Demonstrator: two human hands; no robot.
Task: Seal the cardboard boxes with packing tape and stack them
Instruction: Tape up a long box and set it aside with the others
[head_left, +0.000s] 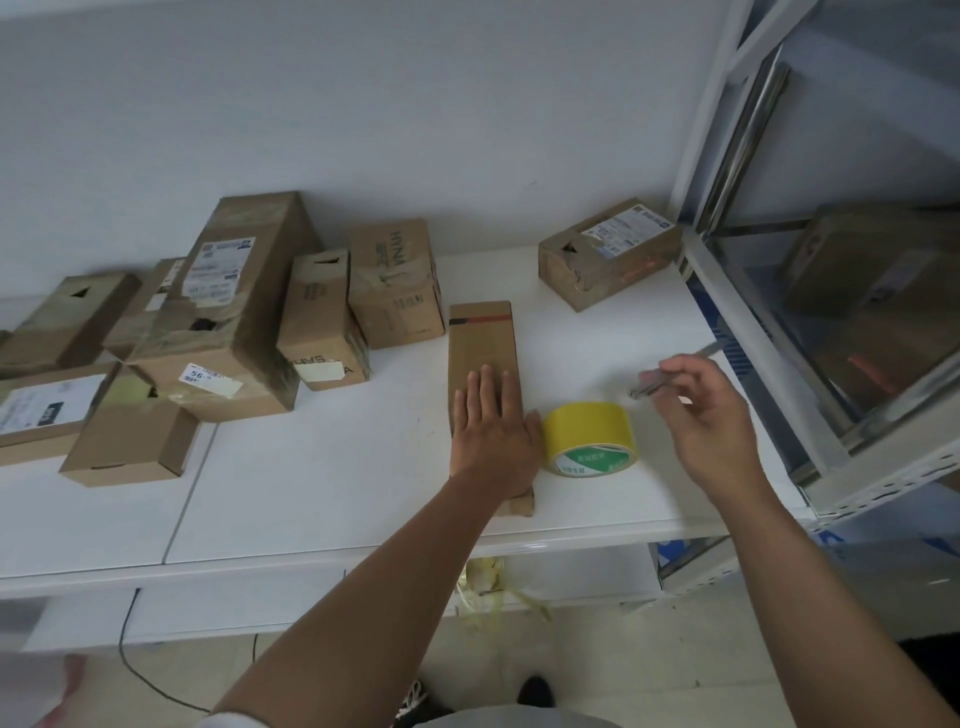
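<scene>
White table (322, 493) against white wall (415, 104), metal shelving (779, 291) alongside; hands: left (493, 431) spread flat on box (483, 343), right (711, 421) pinching blade (649, 387).

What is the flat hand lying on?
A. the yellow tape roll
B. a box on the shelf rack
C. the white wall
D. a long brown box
D: the left hand lies flat, fingers straight, on the long box; the tape roll stands just beside it.
</scene>
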